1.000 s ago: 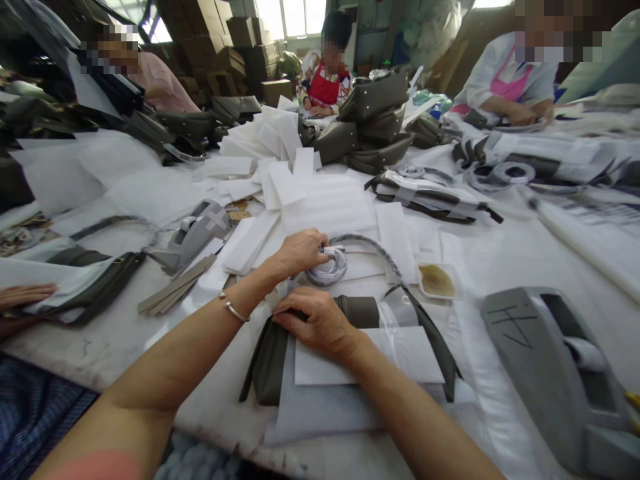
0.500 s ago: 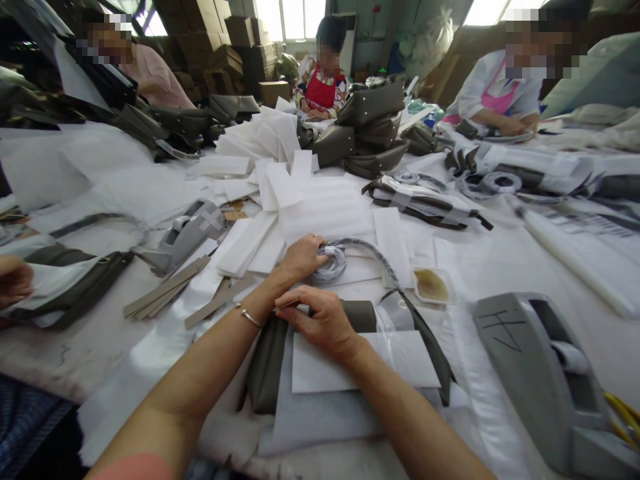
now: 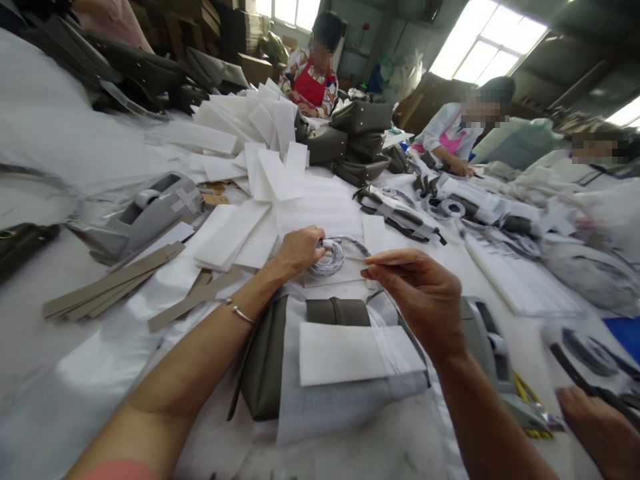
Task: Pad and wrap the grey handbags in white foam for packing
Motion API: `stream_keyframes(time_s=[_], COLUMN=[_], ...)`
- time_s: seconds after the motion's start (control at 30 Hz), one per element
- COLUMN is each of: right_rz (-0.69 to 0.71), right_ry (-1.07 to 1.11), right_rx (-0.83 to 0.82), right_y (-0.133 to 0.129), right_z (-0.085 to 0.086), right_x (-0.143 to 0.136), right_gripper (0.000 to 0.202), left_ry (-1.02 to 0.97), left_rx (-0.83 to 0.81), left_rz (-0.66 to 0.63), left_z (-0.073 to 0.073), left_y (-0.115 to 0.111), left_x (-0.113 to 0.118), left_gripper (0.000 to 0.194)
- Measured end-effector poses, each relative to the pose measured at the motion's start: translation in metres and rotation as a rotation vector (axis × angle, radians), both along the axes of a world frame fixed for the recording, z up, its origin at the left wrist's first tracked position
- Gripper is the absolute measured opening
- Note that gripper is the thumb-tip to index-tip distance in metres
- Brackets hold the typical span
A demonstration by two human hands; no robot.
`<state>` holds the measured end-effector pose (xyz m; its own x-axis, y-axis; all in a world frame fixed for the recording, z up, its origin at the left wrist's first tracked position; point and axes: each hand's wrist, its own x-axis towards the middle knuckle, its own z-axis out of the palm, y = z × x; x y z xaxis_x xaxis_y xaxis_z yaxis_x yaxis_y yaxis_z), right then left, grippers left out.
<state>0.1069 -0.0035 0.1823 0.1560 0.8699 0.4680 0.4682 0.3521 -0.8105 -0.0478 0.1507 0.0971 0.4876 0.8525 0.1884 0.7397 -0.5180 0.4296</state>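
Observation:
A dark olive bag (image 3: 263, 373) lies in front of me, partly covered by thin white wrapping sheet (image 3: 320, 413) and a white foam piece (image 3: 350, 353). Beyond it, my left hand (image 3: 303, 248) is closed around the end of the bag's wrapped strap (image 3: 350, 241), beside a coil of grey-white wrapped cord (image 3: 330, 259). The strap curves rightward toward the bag's right side. My right hand (image 3: 420, 283) has thumb and fingers pinched together right at the strap; what lies between the fingertips is hidden.
Grey tape dispensers stand to the left (image 3: 150, 207) and right (image 3: 483, 340). Grey-brown strips (image 3: 115, 283) and stacked white foam sheets (image 3: 235, 233) lie left and ahead. More olive bags (image 3: 363, 140) are piled beyond. Co-workers sit across the table; another person's hand (image 3: 600, 420) is at lower right.
My right hand has moved rightward from above the bag's left side to the strap beyond its right side. My left hand stays by the coil. The view has turned right.

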Motion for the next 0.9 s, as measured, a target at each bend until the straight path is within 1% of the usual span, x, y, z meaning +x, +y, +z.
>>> stream_keyframes(time_s=[0.07,0.17,0.23,0.3,0.37,0.5,0.57,0.67,0.83,0.9], right_rz=[-0.017,-0.046,-0.052,-0.054,-0.063,-0.113,-0.107,-0.052,0.096,0.129], right_ry=[-0.099,-0.248,-0.253,-0.262,-0.378,-0.748,-0.842,-0.896,-0.932,-0.922], right_rx=[0.021,0.097,0.107,0.100,0.141,0.324,0.388,0.429,0.409,0.404], right_y=[0.005,0.013,0.018,0.023,0.028,0.042,0.051,0.065,0.078,0.082], right_z=[-0.014,-0.037,-0.048,-0.055,-0.057,-0.056,-0.055,-0.055,-0.053,-0.050], right_x=[-0.001,-0.003,-0.004,-0.002,0.001,0.008,0.011,0.015,0.023,0.025], right_gripper=[0.010,0.006,0.004,0.004,0.002,0.010,0.013,0.016,0.013,0.013], left_ry=[-0.004,-0.006,-0.007,-0.008,0.001,0.018,0.010,-0.004,-0.061,-0.092], left_rx=[0.029,0.071,0.096,0.123,0.147,0.148,0.145,0.152,0.134,0.114], left_rz=[0.004,0.002,-0.010,-0.026,-0.041,-0.071,-0.085,-0.093,-0.081,-0.075], left_z=[0.006,0.015,0.021,0.026,0.031,0.040,0.043,0.043,0.039,0.039], left_y=[-0.002,-0.008,-0.012,-0.017,-0.022,-0.031,-0.033,-0.035,-0.031,-0.030], left_x=[0.000,0.000,0.000,0.001,0.002,0.004,0.005,0.006,0.004,0.004], left_gripper=[0.022,0.021,0.020,0.018,0.018,0.017,0.018,0.020,0.020,0.018])
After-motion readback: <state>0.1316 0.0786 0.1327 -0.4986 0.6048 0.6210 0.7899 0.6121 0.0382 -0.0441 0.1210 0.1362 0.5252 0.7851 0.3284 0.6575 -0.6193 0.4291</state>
